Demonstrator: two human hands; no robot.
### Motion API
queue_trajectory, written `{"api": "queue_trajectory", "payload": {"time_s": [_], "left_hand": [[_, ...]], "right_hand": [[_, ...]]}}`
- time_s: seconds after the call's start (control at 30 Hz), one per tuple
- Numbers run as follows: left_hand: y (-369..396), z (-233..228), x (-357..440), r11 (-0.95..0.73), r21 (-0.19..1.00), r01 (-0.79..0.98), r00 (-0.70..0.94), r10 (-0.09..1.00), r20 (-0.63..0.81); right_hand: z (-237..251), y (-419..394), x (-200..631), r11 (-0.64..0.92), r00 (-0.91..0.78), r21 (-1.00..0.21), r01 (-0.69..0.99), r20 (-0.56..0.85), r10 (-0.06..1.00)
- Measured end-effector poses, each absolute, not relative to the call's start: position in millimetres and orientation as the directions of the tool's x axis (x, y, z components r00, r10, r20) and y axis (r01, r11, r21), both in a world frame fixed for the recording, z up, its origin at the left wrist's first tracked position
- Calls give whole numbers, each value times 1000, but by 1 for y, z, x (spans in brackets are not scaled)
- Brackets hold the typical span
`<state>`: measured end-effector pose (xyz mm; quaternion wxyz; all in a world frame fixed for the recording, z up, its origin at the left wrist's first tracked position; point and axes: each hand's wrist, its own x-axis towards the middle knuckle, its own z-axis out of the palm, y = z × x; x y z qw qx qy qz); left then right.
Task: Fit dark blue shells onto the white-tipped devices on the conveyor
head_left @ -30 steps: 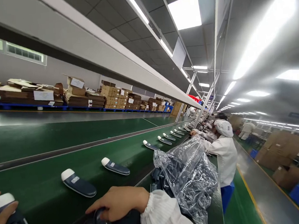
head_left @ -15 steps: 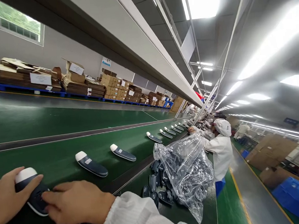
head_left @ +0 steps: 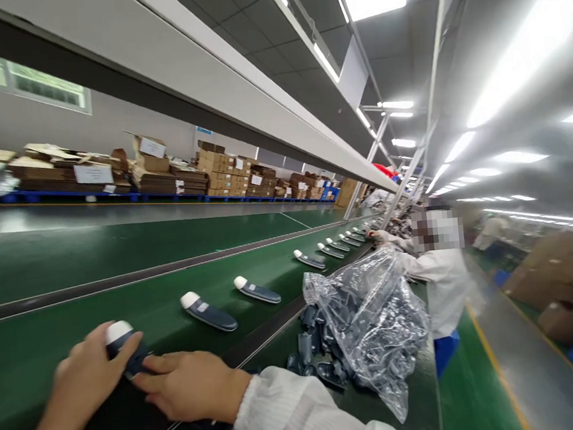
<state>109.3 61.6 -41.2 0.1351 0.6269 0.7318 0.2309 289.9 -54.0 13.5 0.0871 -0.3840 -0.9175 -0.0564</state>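
Note:
My left hand [head_left: 86,372] grips a navy, curved handheld device with a white end [head_left: 119,332], thumb on one side and fingers on the other. At its lower end my right hand [head_left: 194,386] is closed against the navy body, fingertips pressed together on it. Whether a small part sits under those fingertips is hidden. Farther along the green conveyor belt [head_left: 275,263] lie a similar device [head_left: 209,311] and another device [head_left: 257,290], each with a pale patch on its body. Several more run on into the distance.
A clear plastic bag [head_left: 376,327] spills dark blue moulded parts [head_left: 305,347] on the bench to the right. Beyond it, a co-worker in white [head_left: 446,288] reaches to the belt. A long white beam [head_left: 234,79] crosses overhead. Stacked cartons [head_left: 220,170] line the far wall.
The view has turned, so the hands, belt and bag appear farther right. Both hands stay on the same device.

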Motion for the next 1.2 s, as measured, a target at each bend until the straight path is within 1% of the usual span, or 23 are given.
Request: {"api": "queue_trajectory", "payload": {"time_s": [0.03,0.1,0.17,0.27,0.37,0.5,0.6,0.63,0.7,0.8,0.83,0.9,0.97,1.07,1.13,1.2], "left_hand": [[53,-32,114,49,458,888,-113,987,114],[39,-22,122,7,437,899,-84,984,159],[31,-20,129,-52,462,885,-51,977,207],[27,-27,136,-35,503,864,-79,976,204],[26,-32,140,-20,543,840,-96,978,185],[28,-31,145,-39,590,806,-73,984,165],[22,-28,151,-58,631,773,-70,982,176],[19,-26,153,-69,650,757,-85,975,203],[10,-19,154,-131,676,725,-121,942,312],[-2,-2,141,-255,640,725,-154,845,512],[-5,4,133,-264,614,744,-170,813,557],[-9,13,114,-186,577,795,-238,779,580],[-10,16,95,-25,561,827,-326,792,516],[-10,14,73,199,549,812,-406,868,286],[-12,10,67,254,539,803,-378,916,132],[-13,7,65,251,551,796,-334,941,53]], "right_hand": [[16,-56,290,686,-669,-11,728,207,714],[18,-59,292,665,-639,-105,740,200,743],[18,-61,296,646,-618,-182,742,188,763],[13,-59,301,612,-591,-259,747,163,790],[10,-56,304,581,-573,-280,764,121,811],[15,-53,304,548,-551,-265,793,73,832],[21,-58,312,538,-540,-263,801,74,839],[23,-63,317,533,-531,-279,799,90,843],[26,-74,331,517,-509,-338,786,120,852],[28,-92,350,505,-530,-453,735,81,844],[28,-96,354,499,-548,-488,716,50,835],[26,-101,357,471,-565,-555,686,3,825],[26,-102,355,437,-550,-605,666,-3,835],[28,-98,350,422,-548,-636,646,-1,837],[33,-96,348,398,-549,-645,652,-40,835],[37,-94,348,382,-575,-657,650,-98,812]]}}
